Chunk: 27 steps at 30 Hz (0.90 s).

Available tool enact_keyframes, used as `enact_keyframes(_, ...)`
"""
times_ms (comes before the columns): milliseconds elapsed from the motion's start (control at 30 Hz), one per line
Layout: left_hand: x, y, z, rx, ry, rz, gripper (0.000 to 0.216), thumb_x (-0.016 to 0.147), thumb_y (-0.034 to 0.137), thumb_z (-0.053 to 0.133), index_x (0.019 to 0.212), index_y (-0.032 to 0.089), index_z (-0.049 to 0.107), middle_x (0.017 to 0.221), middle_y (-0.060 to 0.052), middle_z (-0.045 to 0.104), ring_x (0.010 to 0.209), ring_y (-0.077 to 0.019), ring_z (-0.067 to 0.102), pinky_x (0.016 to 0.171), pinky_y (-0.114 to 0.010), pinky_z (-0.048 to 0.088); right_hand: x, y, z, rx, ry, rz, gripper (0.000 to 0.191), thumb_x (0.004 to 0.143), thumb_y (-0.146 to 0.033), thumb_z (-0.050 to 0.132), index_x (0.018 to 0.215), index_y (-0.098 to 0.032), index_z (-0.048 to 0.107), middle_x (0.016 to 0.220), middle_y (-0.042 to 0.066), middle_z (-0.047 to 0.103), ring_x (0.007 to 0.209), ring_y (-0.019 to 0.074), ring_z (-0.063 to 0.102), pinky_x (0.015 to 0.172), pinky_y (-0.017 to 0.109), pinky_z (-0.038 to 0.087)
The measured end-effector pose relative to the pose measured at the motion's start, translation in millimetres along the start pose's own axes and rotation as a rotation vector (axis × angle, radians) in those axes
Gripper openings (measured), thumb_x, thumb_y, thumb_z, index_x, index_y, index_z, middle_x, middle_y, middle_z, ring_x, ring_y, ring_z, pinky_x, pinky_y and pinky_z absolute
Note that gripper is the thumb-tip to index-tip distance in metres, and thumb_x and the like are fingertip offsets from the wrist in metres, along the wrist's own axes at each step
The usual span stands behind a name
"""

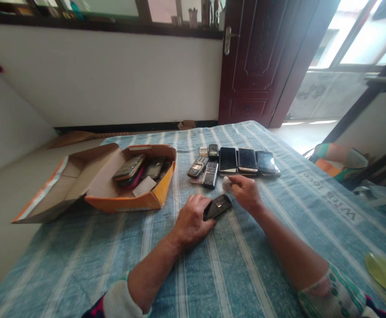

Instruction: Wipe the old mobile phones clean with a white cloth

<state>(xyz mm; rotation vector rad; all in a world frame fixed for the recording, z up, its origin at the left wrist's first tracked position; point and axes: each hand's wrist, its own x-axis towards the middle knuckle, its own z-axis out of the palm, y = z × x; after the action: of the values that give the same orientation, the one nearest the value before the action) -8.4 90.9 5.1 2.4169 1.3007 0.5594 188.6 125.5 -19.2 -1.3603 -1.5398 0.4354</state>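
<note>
— With the dark keypad phone as clock centre, from the left?
— At ten, open thin-walled cardboard box, orange outside; beside it, a strip of striped cloth.
— Then?
— At eight, left hand grasping that smooth phone's near end.
— Farther round?
— At twelve, button-studded phones, rounded; at one, flat glossy phones, short of the cloth's far edge; at two, right hand pinching a crumpled whitish wad.

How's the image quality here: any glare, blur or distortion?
Head view: glass at the window washed out by daylight; head view: the door slants on its right side, probably lens distortion; head view: yellow object smeared near the right edge; head view: phone in the left hand clearer, key labels unreadable.
</note>
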Motion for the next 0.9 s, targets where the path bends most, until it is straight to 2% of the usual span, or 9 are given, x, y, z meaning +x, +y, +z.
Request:
enact_keyframes(100, 0, -1, -3, 0.006, 0.001, -0.047, 0.041, 0.065, 0.022, 0.071, 0.103, 0.017, 0.059, 0.101, -0.009, 0.060, 0.099, -0.0272, 0.054, 0.086, -0.039, 0.046, -10, -11, 4, -0.192, 0.021, -0.266, 0.029, 0.079, -0.011, 0.044, 0.087, -0.017, 0.072, 0.084, 0.007, 0.069, 0.079, 0.0183, 0.062, 0.074, 0.028, 0.047)
enact_keyframes(200, 1, -5, -11, 0.026, -0.057, -0.110, 0.048, 0.057, 0.030, 0.077, 0.099, 0.017, 0.058, 0.098, -0.008, 0.058, 0.095, -0.0284, 0.055, 0.079, -0.039, 0.047, -22, -26, 9, -0.352, -0.045, -0.513, 0.029, 0.084, -0.007, 0.043, 0.089, -0.017, 0.070, 0.087, 0.008, 0.066, 0.082, 0.0188, 0.057, 0.075, 0.029, 0.045)
enact_keyframes(267, 2, -9, -17, 0.019, -0.120, -0.126, 0.046, 0.054, 0.034, 0.079, 0.091, 0.017, 0.057, 0.092, -0.006, 0.056, 0.090, -0.0270, 0.055, 0.072, -0.035, 0.047, -30, -36, 13, -0.398, -0.111, -0.605, 0.028, 0.090, -0.010, 0.042, 0.090, -0.017, 0.068, 0.087, 0.008, 0.064, 0.086, 0.0191, 0.054, 0.076, 0.029, 0.044)
enact_keyframes(367, 3, -15, -22, -0.026, -0.154, -0.114, 0.039, 0.056, 0.038, 0.077, 0.082, 0.018, 0.054, 0.084, -0.003, 0.054, 0.081, -0.0228, 0.056, 0.066, -0.031, 0.045, -40, -47, 20, -0.428, -0.268, -0.667, 0.022, 0.093, -0.014, 0.044, 0.091, -0.017, 0.066, 0.085, 0.006, 0.061, 0.087, 0.0197, 0.051, 0.077, 0.031, 0.041)
enact_keyframes(467, 4, -19, -21, -0.059, -0.138, -0.104, 0.034, 0.058, 0.036, 0.075, 0.078, 0.019, 0.053, 0.080, -0.001, 0.052, 0.077, -0.0198, 0.055, 0.066, -0.030, 0.044, -46, -51, 25, -0.481, -0.372, -0.682, 0.016, 0.093, -0.015, 0.048, 0.092, -0.017, 0.064, 0.089, 0.006, 0.062, 0.090, 0.0207, 0.051, 0.076, 0.032, 0.039)
enact_keyframes(567, 4, -19, -20, -0.052, -0.128, -0.118, 0.030, 0.059, 0.032, 0.073, 0.076, 0.019, 0.053, 0.080, 0.000, 0.052, 0.077, -0.0191, 0.054, 0.067, -0.029, 0.043, -46, -48, 23, -0.549, -0.405, -0.638, 0.016, 0.093, -0.015, 0.049, 0.089, -0.018, 0.064, 0.087, 0.006, 0.062, 0.088, 0.0212, 0.050, 0.074, 0.033, 0.037)
enact_keyframes(667, 4, -18, -20, -0.046, -0.147, -0.131, 0.029, 0.057, 0.030, 0.074, 0.076, 0.019, 0.054, 0.081, -0.001, 0.054, 0.080, -0.0199, 0.054, 0.068, -0.029, 0.043, -43, -39, 16, -0.610, -0.370, -0.545, 0.018, 0.092, -0.014, 0.049, 0.085, -0.019, 0.064, 0.085, 0.007, 0.061, 0.088, 0.0223, 0.051, 0.074, 0.034, 0.037)
enact_keyframes(800, 5, -17, -22, -0.045, -0.152, -0.118, 0.033, 0.056, 0.032, 0.074, 0.079, 0.018, 0.056, 0.084, -0.002, 0.054, 0.081, -0.0207, 0.054, 0.069, -0.030, 0.043, -40, -23, 6, -0.679, -0.284, -0.419, 0.022, 0.090, -0.009, 0.046, 0.093, -0.019, 0.065, 0.090, 0.008, 0.062, 0.091, 0.0231, 0.052, 0.077, 0.033, 0.040)
enact_keyframes(900, 5, -17, -23, -0.029, -0.147, -0.105, 0.033, 0.056, 0.035, 0.073, 0.079, 0.018, 0.056, 0.084, -0.002, 0.055, 0.080, -0.0211, 0.055, 0.067, -0.029, 0.043, -45, -18, 4, -0.698, -0.232, -0.425, 0.024, 0.091, -0.009, 0.044, 0.098, -0.017, 0.066, 0.096, 0.011, 0.062, 0.096, 0.0244, 0.052, 0.081, 0.034, 0.043)
